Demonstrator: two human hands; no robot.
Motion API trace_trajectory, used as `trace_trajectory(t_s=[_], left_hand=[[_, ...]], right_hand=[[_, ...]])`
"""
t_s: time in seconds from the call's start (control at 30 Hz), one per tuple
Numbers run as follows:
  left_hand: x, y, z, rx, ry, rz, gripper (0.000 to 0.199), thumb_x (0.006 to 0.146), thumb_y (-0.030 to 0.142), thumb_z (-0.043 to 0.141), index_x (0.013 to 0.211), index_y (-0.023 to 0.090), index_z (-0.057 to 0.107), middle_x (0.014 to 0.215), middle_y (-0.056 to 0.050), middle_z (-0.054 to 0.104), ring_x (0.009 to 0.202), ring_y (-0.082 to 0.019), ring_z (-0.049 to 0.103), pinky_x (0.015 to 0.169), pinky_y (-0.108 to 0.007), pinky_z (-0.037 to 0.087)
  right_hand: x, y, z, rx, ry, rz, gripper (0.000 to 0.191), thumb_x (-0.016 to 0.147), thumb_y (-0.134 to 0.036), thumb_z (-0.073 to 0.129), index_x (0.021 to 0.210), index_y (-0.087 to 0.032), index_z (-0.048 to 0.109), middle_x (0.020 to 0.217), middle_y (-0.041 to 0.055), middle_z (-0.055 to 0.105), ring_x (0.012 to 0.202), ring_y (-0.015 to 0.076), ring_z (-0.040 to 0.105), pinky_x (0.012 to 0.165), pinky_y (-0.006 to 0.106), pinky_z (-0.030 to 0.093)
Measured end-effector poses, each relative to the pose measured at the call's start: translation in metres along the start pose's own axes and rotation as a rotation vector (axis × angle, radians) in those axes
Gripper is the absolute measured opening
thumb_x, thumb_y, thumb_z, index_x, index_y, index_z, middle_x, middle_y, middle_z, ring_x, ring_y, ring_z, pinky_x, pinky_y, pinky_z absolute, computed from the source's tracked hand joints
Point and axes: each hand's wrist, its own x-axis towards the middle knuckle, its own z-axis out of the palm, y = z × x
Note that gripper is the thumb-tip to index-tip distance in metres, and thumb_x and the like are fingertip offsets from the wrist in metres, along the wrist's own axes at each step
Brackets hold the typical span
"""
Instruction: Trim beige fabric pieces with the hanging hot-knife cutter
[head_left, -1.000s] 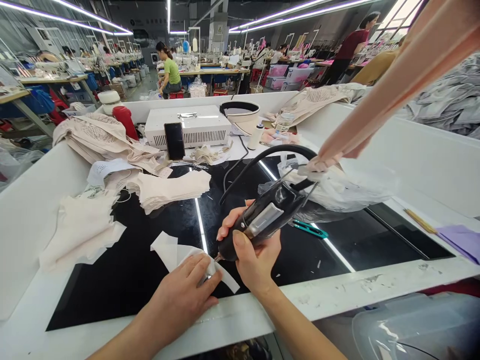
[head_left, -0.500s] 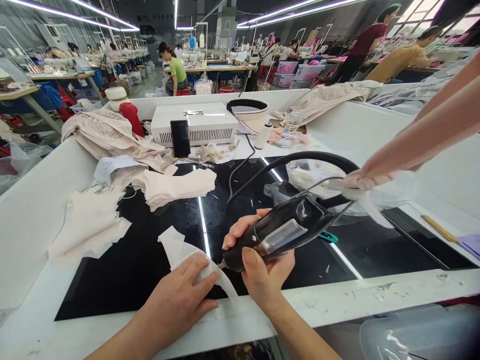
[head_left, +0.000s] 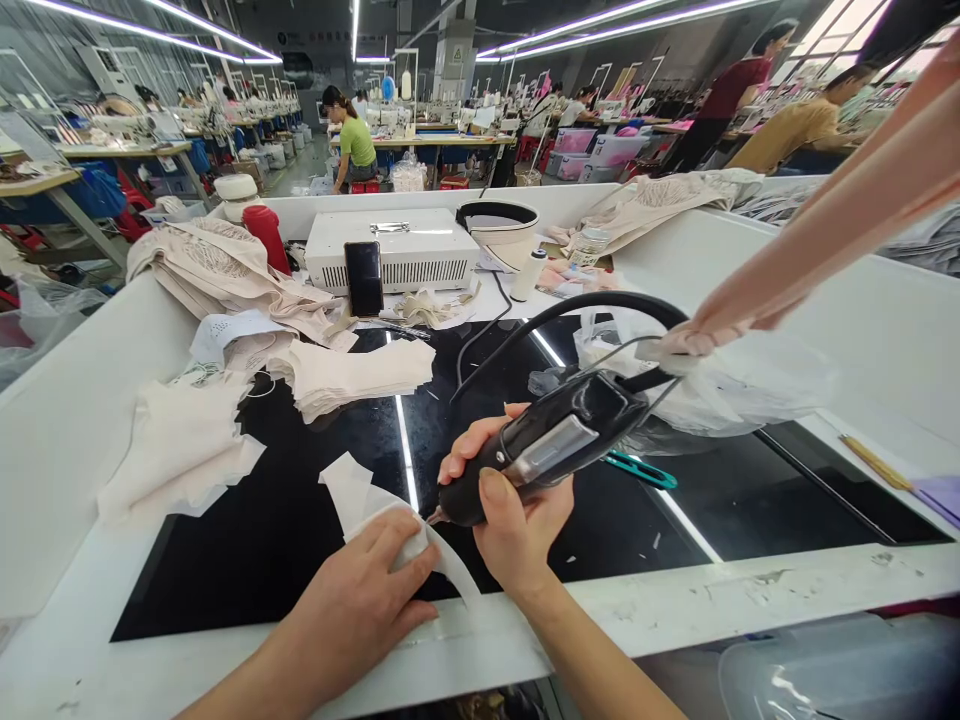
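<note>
My right hand [head_left: 517,520] is closed around a black corded handheld cutter [head_left: 555,435], tilted with its narrow metal tip pointing down-left. That tip meets, or nearly meets, the edge of a white fabric piece [head_left: 349,490] beside my left fingers; exact contact is hard to see. My left hand [head_left: 367,590] grips and presses the piece near the front edge of the black glass board [head_left: 285,540]. A thin strip of it curves away below the tip. A pinkish band [head_left: 810,240], apparently stretched fabric, comes down from the upper right to the cutter's cable end.
Stacked pale fabric pieces [head_left: 360,375] and more cut cloth [head_left: 176,450] lie left. Behind stand a white vented box [head_left: 397,250], a phone [head_left: 364,280] and a round bin [head_left: 499,235]. A teal utility knife [head_left: 641,468] and clear plastic bags [head_left: 742,390] lie right.
My right hand and the cutter have shifted slightly left and up, the tip moving along the fabric edge. The pinkish band has swung left, uncovering more of the teal knife. My left hand barely moves.
</note>
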Motion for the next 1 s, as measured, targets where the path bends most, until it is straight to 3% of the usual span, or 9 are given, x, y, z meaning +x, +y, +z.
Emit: trace_trajectory(t_s=[0.37, 0.53, 0.6, 0.67, 0.73, 0.83, 1.0], left_hand=[[-0.002, 0.0, 0.002, -0.01, 0.014, -0.004, 0.05, 0.091, 0.035, 0.074, 0.133, 0.017, 0.054, 0.136, -0.016, 0.058, 0.124, -0.034, 0.061, 0.1, -0.049, 0.059], [-0.001, -0.003, -0.012, -0.142, -0.009, -0.041, 0.035, 0.103, 0.022, 0.051, 0.137, 0.018, 0.046, 0.135, -0.013, 0.063, 0.125, -0.024, 0.063, 0.1, -0.038, 0.059], [-0.001, -0.01, -0.014, -0.122, -0.007, -0.013, 0.037, 0.097, 0.006, 0.042, 0.132, 0.017, 0.049, 0.133, -0.011, 0.066, 0.125, -0.021, 0.064, 0.102, -0.035, 0.058], [-0.001, -0.019, -0.014, -0.039, -0.006, 0.062, 0.051, 0.084, -0.008, 0.038, 0.127, 0.017, 0.053, 0.134, -0.01, 0.066, 0.131, -0.022, 0.06, 0.107, -0.037, 0.055], [-0.002, -0.027, -0.011, 0.042, -0.008, 0.124, 0.061, 0.075, -0.014, 0.038, 0.125, 0.015, 0.055, 0.137, -0.009, 0.065, 0.135, -0.024, 0.056, 0.109, -0.04, 0.054], [-0.001, -0.028, -0.008, 0.116, 0.002, 0.122, 0.055, 0.081, -0.011, 0.043, 0.127, 0.015, 0.055, 0.135, -0.011, 0.065, 0.128, -0.025, 0.061, 0.103, -0.04, 0.057], [0.011, -0.012, 0.001, 0.244, 0.073, 0.017, 0.03, 0.099, 0.01, 0.049, 0.128, 0.014, 0.056, 0.122, -0.014, 0.067, 0.103, -0.027, 0.069, 0.085, -0.042, 0.061]], right_hand=[[0.002, 0.007, 0.004, -0.031, -0.008, 0.031, 0.032, 0.09, -0.034, 0.074, 0.113, -0.029, 0.053, 0.086, -0.0029, 0.065, 0.062, 0.0117, 0.062, 0.054, 0.026, 0.056], [0.008, 0.007, 0.005, -0.014, -0.014, 0.019, 0.036, 0.086, -0.034, 0.078, 0.112, -0.028, 0.054, 0.085, -0.0038, 0.066, 0.059, 0.0104, 0.061, 0.052, 0.024, 0.056], [0.012, 0.006, 0.005, -0.026, -0.017, 0.02, 0.036, 0.084, -0.035, 0.079, 0.109, -0.027, 0.054, 0.083, -0.0039, 0.067, 0.059, 0.0107, 0.062, 0.052, 0.024, 0.057], [0.017, 0.003, 0.004, -0.034, -0.018, 0.014, 0.035, 0.084, -0.035, 0.079, 0.106, -0.026, 0.054, 0.083, -0.0037, 0.068, 0.059, 0.0111, 0.063, 0.052, 0.024, 0.057], [0.021, -0.001, 0.0, -0.028, -0.019, -0.001, 0.034, 0.084, -0.034, 0.079, 0.105, -0.026, 0.054, 0.083, -0.0037, 0.068, 0.058, 0.0111, 0.063, 0.051, 0.024, 0.056], [0.023, -0.012, -0.007, -0.027, -0.014, -0.009, 0.035, 0.084, -0.035, 0.079, 0.108, -0.026, 0.055, 0.083, -0.0034, 0.067, 0.057, 0.0115, 0.063, 0.051, 0.025, 0.055], [0.013, -0.03, -0.02, -0.051, 0.006, 0.013, 0.04, 0.086, -0.037, 0.078, 0.118, -0.028, 0.056, 0.083, -0.0026, 0.065, 0.057, 0.0129, 0.062, 0.051, 0.028, 0.054]])
